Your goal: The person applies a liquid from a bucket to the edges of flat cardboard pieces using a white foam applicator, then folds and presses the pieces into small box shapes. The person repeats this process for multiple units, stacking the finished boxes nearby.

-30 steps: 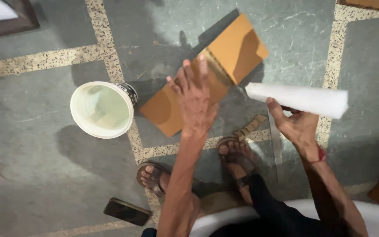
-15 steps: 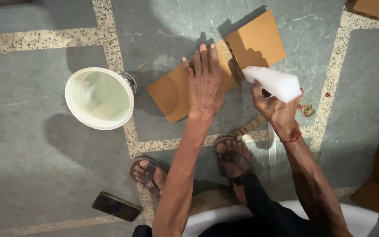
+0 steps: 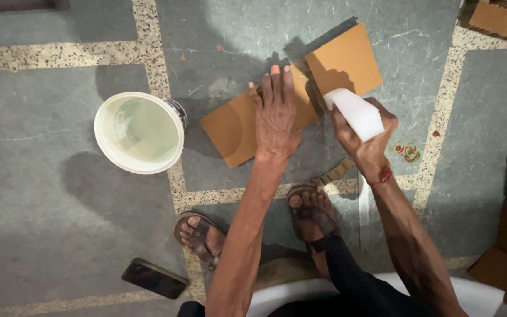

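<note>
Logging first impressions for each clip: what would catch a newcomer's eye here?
The left hand pressed flat on an orange-brown cardboard sheet on the grey floor, mid-frame. Beside it, the right hand grips a white roll. A white bucket stands at left.

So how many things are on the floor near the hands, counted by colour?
Brown: 1, the cardboard sheet under the left hand
White: 2, the bucket and the roll in the right hand
Black: 1, the phone
Total: 4
</note>
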`<state>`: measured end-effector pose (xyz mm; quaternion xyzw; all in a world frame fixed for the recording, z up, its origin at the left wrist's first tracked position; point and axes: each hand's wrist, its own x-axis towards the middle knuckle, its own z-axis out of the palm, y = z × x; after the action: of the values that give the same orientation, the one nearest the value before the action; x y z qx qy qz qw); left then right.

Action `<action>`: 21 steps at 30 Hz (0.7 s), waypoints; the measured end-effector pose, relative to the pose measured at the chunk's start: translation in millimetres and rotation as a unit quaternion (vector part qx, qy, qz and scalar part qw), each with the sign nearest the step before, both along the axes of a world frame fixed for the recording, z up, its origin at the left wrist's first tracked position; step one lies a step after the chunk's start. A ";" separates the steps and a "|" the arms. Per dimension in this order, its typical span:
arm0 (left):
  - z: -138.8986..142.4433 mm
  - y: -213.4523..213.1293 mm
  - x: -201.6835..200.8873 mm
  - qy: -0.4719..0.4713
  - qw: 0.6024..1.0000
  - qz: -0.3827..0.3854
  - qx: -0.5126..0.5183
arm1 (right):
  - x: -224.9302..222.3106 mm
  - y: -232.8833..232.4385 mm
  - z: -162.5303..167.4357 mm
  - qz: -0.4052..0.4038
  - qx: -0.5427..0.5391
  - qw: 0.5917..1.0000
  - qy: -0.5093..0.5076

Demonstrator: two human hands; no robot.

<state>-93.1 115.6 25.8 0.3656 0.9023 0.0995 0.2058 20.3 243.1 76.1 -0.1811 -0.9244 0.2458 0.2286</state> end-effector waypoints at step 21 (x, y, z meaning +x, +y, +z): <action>0.5 -0.7 -0.2 0.004 0.999 0.015 0.035 | -69.0 56.8 -76.2 0.082 -0.229 0.965 0.100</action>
<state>-93.3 114.8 26.3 0.3592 0.9046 0.1326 0.1874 -48.8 299.9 0.0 -0.1265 -0.8276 0.4859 0.2509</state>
